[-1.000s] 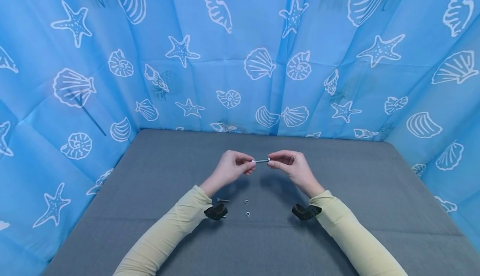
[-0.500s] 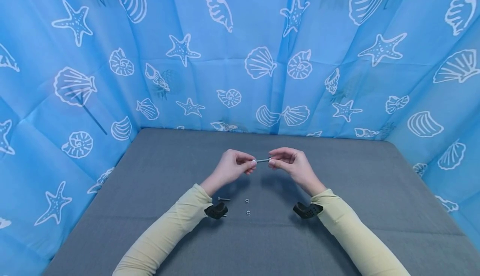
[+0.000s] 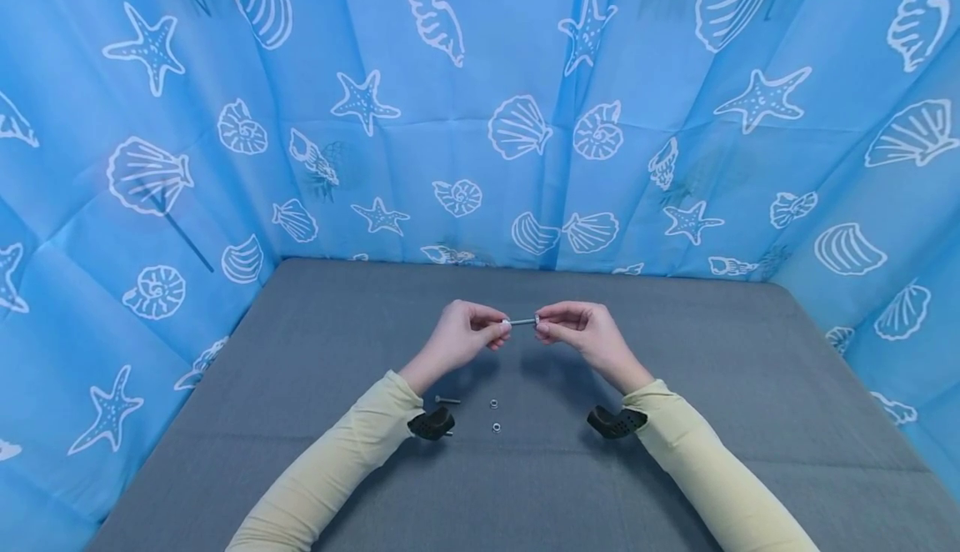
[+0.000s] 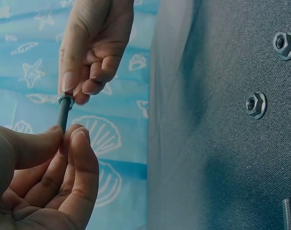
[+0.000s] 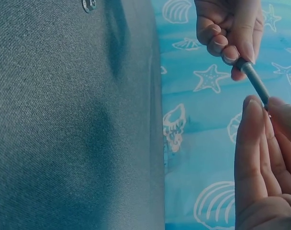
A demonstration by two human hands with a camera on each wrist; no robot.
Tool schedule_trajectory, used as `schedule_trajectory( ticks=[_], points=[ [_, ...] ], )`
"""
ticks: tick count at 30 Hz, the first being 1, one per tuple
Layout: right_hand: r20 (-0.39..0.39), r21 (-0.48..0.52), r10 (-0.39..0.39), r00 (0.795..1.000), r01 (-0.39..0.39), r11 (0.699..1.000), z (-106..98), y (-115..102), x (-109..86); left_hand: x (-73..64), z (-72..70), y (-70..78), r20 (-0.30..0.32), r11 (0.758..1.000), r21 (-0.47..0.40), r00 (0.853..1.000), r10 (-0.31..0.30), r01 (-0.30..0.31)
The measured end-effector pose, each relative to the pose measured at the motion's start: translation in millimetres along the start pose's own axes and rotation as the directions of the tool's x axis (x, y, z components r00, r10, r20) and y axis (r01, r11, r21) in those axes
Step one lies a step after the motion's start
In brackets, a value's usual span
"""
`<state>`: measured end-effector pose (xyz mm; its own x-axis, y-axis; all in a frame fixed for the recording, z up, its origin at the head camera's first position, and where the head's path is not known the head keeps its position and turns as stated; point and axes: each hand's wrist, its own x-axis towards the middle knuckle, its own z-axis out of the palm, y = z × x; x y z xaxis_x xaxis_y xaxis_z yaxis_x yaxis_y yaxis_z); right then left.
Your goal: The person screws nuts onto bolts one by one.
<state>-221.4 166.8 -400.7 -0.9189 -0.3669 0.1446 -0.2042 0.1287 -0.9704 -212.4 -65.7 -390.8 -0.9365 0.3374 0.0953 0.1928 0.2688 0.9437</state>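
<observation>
Above the table, a grey metal bolt [image 3: 522, 322] spans the gap between both hands, lying roughly level. My left hand [image 3: 459, 335] pinches it at the head end between thumb and fingers; part of the head [image 5: 241, 63] shows in the right wrist view. At the other end, my right hand [image 3: 588, 337] pinches a flange nut [image 4: 66, 100] at the bolt's tip, seen in the left wrist view. How far the nut sits on the thread cannot be told. In the right wrist view the right fingertips cover the nut.
On the grey table [image 3: 712, 368] lie two flange nuts [image 3: 493, 403], a loose bolt [image 3: 447, 401], and another piece [image 3: 450, 433] mostly hidden by the left wrist's black camera mount [image 3: 432, 424]. A blue shell-patterned curtain [image 3: 465, 143] surrounds the table's back and sides.
Both hands stay nearly in place, holding the bolt and nut. The right hand's fingers shift slightly at the nut end, rising a little and then coming back down.
</observation>
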Motion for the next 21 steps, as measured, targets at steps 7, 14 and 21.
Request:
schedule_trajectory(
  ticks=[7, 14, 21],
  points=[
    [0.028, 0.015, 0.011, 1.0, -0.011, 1.0, -2.2, -0.2, -1.3, 0.8, -0.3, -2.1, 0.009, 1.0, -0.004, 1.0, 0.013, -0.013],
    [0.039, -0.01, 0.049, 0.998, -0.048, 0.999, -2.9, 1.9, -1.4, 1.1, 1.3, -3.8, 0.018, 1.0, -0.013, 1.0, 0.025, -0.025],
    [0.048, 0.053, 0.043, 0.998, -0.046, 0.998, -3.0, 3.0, -1.4, 1.1, 2.4, -3.7, 0.017, 0.999, 0.005, 0.999, 0.044, -0.044]
  ],
)
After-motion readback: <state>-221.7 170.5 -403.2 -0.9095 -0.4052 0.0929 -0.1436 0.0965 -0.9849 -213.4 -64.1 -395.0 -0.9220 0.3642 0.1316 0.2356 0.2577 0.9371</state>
